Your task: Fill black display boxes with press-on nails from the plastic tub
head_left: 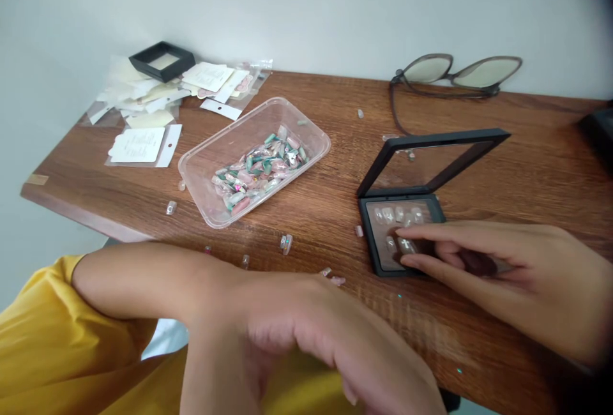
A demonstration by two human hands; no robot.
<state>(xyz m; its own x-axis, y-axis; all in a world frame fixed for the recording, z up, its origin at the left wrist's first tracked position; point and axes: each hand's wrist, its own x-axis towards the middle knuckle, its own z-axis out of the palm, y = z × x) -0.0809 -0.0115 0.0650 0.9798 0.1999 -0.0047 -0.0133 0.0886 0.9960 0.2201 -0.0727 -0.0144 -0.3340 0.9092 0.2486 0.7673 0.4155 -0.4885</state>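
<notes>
My right hand reaches in from the right over a small black-framed display case. Its thumb and forefinger tips close on either side of a false nail with a pale cross on it. More clear, decorated false nails lie in rows on the case's film. The case's windowed lid stands raised at the back. At the bottom, my left hand is bent at the wrist in front of the table edge. Its fingers point down and are mostly hidden or cut off, so what they do is unclear.
A clear plastic tub holds a heap of pink and green false nails. Loose nails are scattered on the wooden table. Eyeglasses lie by the wall. Packaged cards and another black frame are back left.
</notes>
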